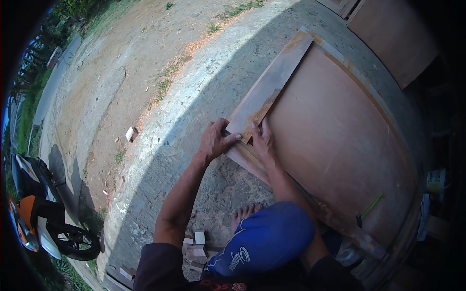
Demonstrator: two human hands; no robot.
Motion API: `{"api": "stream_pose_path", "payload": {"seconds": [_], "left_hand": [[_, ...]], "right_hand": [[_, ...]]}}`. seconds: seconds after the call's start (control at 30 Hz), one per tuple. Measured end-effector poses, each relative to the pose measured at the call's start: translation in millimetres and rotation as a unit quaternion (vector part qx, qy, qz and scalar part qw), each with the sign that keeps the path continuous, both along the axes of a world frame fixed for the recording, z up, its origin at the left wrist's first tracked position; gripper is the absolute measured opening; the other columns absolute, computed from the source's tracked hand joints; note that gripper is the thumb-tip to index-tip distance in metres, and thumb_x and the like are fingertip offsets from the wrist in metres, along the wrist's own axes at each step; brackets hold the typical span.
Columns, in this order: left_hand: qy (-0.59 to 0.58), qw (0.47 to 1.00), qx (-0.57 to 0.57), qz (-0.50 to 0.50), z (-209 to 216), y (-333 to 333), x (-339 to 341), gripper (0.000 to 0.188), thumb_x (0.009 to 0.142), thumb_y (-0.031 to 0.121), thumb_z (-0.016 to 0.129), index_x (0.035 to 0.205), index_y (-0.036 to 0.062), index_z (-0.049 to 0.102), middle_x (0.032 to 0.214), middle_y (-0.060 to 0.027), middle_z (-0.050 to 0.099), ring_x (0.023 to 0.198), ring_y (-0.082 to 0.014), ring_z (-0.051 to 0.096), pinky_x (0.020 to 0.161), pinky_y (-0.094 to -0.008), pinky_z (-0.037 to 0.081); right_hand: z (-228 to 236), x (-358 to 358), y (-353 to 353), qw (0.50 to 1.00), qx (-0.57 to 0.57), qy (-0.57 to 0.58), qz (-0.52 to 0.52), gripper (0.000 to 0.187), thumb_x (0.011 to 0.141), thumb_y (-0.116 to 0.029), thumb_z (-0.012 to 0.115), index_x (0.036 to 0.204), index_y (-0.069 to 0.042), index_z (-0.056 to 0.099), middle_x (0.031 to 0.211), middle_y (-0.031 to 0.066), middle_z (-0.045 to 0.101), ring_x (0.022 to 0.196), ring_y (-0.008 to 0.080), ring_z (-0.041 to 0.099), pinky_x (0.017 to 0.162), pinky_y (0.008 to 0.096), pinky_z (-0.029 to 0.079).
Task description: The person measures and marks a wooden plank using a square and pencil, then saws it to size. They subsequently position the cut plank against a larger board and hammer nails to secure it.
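Sunlit and shaded concrete [206,104] spreads beneath the work, with a motorcycle [48,218] parked off to the left; on it lies a wide wooden panel [335,126], a flat board [276,80] running along its left side. The left hand [216,142] grasps the board's near end, thumb on top; the right hand [263,143] grips its inner edge just beside; a green-handled hammer [371,207] rests on the panel; small wood blocks [197,250] sit near a bare foot [245,212].

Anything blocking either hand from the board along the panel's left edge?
Nothing visible. Left hand and right hand both touch the board at its near end. The green-handled tool lies apart on the panel, lower right.
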State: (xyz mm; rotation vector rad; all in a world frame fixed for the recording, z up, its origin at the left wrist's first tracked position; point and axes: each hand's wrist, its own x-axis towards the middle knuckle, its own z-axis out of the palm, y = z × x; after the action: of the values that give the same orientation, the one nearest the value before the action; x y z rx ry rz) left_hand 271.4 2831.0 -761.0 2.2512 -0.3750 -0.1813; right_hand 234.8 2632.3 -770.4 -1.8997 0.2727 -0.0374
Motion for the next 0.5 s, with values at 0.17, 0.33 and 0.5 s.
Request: {"api": "stream_pose_path", "payload": {"seconds": [0.17,0.33,0.5], "left_hand": [[0.031,0.999,-0.014,-0.002,0.2,-2.6,1.6,0.071,0.075,0.062,0.079,0.111,0.0019,0.064,0.095,-0.0152,0.068,0.097,-0.0322,0.059,0.088,-0.0442,0.048],[0.029,0.999,-0.014,-0.009,-3.0,4.7,2.8,0.07,0.076,0.061,0.079,0.112,0.0026,0.064,0.096,-0.0149,0.068,0.095,-0.0318,0.059,0.086,-0.0438,0.048],[-0.002,1.0,-0.016,-0.005,-3.5,-5.5,6.9,0.066,0.077,0.056,0.08,0.11,0.0016,0.063,0.095,-0.0149,0.067,0.092,-0.03,0.06,0.082,-0.043,0.049]], "right_hand": [[-7.3,-39.2,2.1,0.988,-0.111,-0.073,0.071,0.078,0.096,-0.022,0.061,0.157,0.003,0.019,0.129,0.0337,0.058,0.115,0.0492,0.06,0.095,0.0511,0.051],[15.7,-45.5,23.6,0.946,-0.304,-0.018,0.115,0.081,0.093,-0.011,0.06,0.159,0.0,0.015,0.13,0.0285,0.06,0.102,0.0454,0.067,0.083,0.0523,0.055],[10.3,-44.9,19.8,0.939,-0.324,-0.072,0.087,0.074,0.095,-0.011,0.058,0.158,-0.001,0.019,0.12,0.0285,0.064,0.098,0.0459,0.067,0.081,0.0532,0.055]]}}
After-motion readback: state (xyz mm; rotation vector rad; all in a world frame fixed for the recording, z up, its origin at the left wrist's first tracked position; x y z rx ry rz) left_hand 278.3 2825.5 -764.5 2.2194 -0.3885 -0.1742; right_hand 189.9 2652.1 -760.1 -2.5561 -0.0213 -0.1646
